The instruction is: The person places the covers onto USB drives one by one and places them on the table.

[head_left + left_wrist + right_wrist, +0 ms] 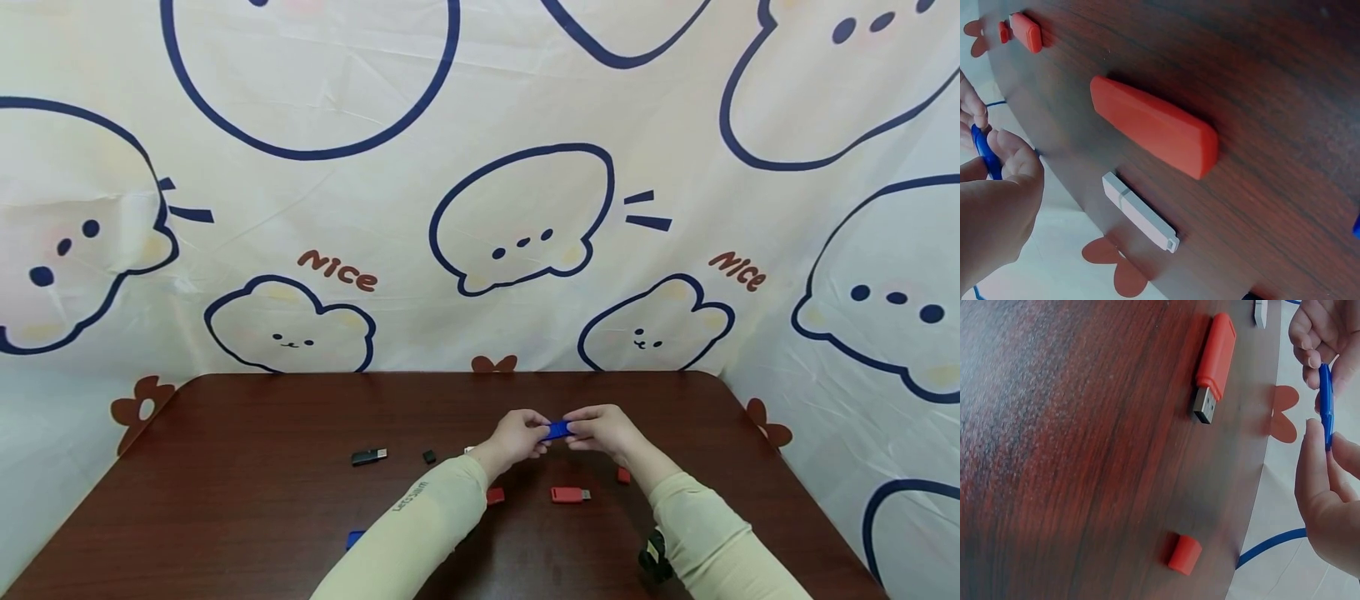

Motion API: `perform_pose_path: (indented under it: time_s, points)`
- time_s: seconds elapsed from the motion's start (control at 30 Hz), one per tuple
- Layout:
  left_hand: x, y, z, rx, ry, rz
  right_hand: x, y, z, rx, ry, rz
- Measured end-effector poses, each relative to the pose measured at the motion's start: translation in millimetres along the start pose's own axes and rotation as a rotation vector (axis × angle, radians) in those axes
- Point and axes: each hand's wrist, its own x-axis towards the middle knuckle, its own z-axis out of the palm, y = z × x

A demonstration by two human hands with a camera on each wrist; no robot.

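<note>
A blue USB flash drive [557, 430] is held above the far part of the table, between both hands. My left hand [519, 435] pinches one end with thumb and fingers. The other end is pinched by my right hand [603, 431]. In the right wrist view the blue drive [1327, 400] appears edge-on, a seam near the right fingertips. Below the hands lies an uncapped red USB drive [571, 495], its metal plug bare; its loose red cap [1185, 554] sits apart from it. Another red stick [1154, 125] rests beneath the left forearm, beside a white USB stick [1140, 212].
Left on the brown table [247, 500] are a black USB drive [367, 457] with its plug bare and a small black cap [429, 457]. A blue object [354, 539] is partly hidden by the left sleeve. A printed cloth [405, 208] hangs behind the table.
</note>
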Motion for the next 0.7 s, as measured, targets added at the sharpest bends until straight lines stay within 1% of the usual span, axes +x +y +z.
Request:
perform_pose_path:
  time_s: [0.3,0.7]
  points:
    - [-1.7,-0.4,-0.8,-0.004,0.000,0.004,0.5,0.5,1.8,-0.006,0.016,0.022]
    - [0.7,-3.2,0.1,-0.003,0.011,0.015,0.0,1.4,1.9,-0.008,0.013,0.010]
